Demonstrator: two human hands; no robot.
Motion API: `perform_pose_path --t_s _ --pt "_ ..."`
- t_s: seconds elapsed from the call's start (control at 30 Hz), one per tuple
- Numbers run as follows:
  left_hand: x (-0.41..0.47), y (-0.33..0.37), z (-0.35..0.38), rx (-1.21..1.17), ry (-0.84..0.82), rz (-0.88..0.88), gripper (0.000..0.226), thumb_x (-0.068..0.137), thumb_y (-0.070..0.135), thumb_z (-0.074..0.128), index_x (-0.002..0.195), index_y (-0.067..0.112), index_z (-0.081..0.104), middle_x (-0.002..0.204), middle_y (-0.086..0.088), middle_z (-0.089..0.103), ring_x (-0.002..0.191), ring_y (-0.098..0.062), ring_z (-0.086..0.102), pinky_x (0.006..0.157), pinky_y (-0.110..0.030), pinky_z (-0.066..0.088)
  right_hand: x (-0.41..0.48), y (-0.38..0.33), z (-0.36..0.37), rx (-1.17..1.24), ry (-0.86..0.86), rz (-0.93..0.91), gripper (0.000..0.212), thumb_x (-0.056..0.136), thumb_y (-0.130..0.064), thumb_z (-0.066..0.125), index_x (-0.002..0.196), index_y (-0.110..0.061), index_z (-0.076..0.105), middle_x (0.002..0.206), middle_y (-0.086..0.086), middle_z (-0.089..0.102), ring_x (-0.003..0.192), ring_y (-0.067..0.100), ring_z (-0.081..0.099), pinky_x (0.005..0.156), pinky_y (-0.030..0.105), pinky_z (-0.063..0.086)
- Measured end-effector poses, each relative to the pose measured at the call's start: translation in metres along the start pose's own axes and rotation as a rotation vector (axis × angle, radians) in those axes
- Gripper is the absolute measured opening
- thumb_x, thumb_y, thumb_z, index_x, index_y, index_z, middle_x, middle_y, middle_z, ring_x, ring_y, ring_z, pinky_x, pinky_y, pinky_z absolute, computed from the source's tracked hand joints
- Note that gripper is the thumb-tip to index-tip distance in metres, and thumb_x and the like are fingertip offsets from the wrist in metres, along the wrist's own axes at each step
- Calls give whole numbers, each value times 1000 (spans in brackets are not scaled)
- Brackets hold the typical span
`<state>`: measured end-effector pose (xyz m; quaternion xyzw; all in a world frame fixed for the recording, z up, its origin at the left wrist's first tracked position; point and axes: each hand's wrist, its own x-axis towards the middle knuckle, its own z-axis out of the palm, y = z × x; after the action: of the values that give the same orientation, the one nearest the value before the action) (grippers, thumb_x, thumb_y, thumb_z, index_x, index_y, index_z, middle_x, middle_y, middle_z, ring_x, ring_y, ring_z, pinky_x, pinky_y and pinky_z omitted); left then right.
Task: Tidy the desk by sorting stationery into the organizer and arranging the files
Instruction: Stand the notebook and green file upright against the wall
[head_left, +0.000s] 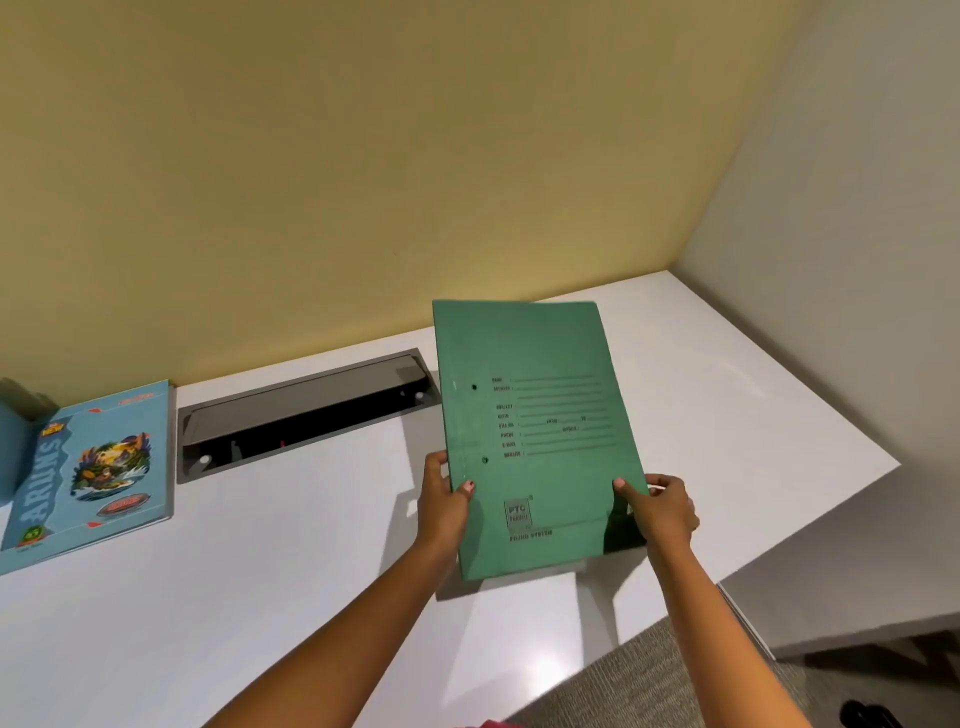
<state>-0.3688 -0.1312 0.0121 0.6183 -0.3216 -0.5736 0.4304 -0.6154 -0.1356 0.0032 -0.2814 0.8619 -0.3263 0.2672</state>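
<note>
A green cardboard file (535, 436) with printed form lines is held tilted up above the white desk (727, 395), its front cover facing me. My left hand (441, 504) grips its left edge, thumb on the cover. At the lower right edge my right hand (665, 509) grips it, thumb on the front and fingers behind. A blue illustrated book (88, 473) lies flat at the desk's far left. No organizer or loose stationery is in view.
A grey recessed cable tray (301, 415) with its flap open is set into the desk near the yellow wall. The desk's right edge drops to grey carpet (649, 686). Another blue item (13, 447) shows at the left frame edge.
</note>
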Motion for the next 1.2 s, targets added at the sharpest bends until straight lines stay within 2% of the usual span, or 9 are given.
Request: perform_pose_path --t_s 0.1,0.2,0.33,0.47,0.6,0.8,0.97,1.1,1.2 --pt "18 31 13 -69 13 44 27 96 1 45 112 23 41 106 -5 65 94 -28 66 81 -42 55 2 -21 4 207 9 73 67 73 -34 79 122 -8 42 119 17 53 115 37 48 97 48 43" --pt "38 53 24 -102 23 63 29 95 1 46 112 23 40 110 -8 65 96 -29 65 88 -45 53 3 -42 15 671 -175 157 65 79 -11 74 124 -13 27 118 11 48 108 30 54 92 51 50" --pt "61 66 29 -186 11 57 30 95 1 48 120 19 45 112 -10 64 96 -28 64 89 -46 52 20 -59 36 880 -136 201 57 80 10 65 122 -9 33 125 14 50 109 31 56 76 45 55" --pt "77 58 27 -48 46 89 36 92 4 55 126 15 57 119 -6 67 99 -23 65 90 -38 52 51 -64 55 807 -113 224 56 79 11 64 126 -10 42 122 18 56 103 35 61 72 42 55" --pt "84 38 23 153 48 66 46 87 2 57 130 20 55 120 -3 65 97 -22 64 82 -29 52 77 -61 73 674 -113 271 56 77 9 66 123 -14 45 118 19 58 94 36 62 72 45 56" --pt "105 17 22 252 -7 67 50 85 3 55 129 26 54 118 -3 62 96 -20 64 78 -27 54 101 -53 97 515 -92 332 58 74 4 70 119 -20 43 118 18 56 101 38 59 81 54 55" --pt "122 2 21 331 41 59 53 88 6 46 136 26 48 113 -5 61 87 -22 63 59 -18 45 100 -56 109 374 -58 301 57 78 -4 72 125 -14 41 122 20 55 110 40 54 96 50 48" --pt "128 -4 16 368 85 46 54 91 6 47 142 22 41 126 -4 48 96 -20 57 77 -22 44 97 -61 116 204 -76 275 59 82 -10 71 128 -3 34 127 24 52 118 40 50 98 45 43" --pt "130 -5 13 387 85 54 54 92 5 50 143 19 38 128 -2 44 103 -13 48 81 -19 42 94 -64 121 123 -76 254 62 81 -10 72 126 3 32 129 28 49 119 42 49 95 45 43"
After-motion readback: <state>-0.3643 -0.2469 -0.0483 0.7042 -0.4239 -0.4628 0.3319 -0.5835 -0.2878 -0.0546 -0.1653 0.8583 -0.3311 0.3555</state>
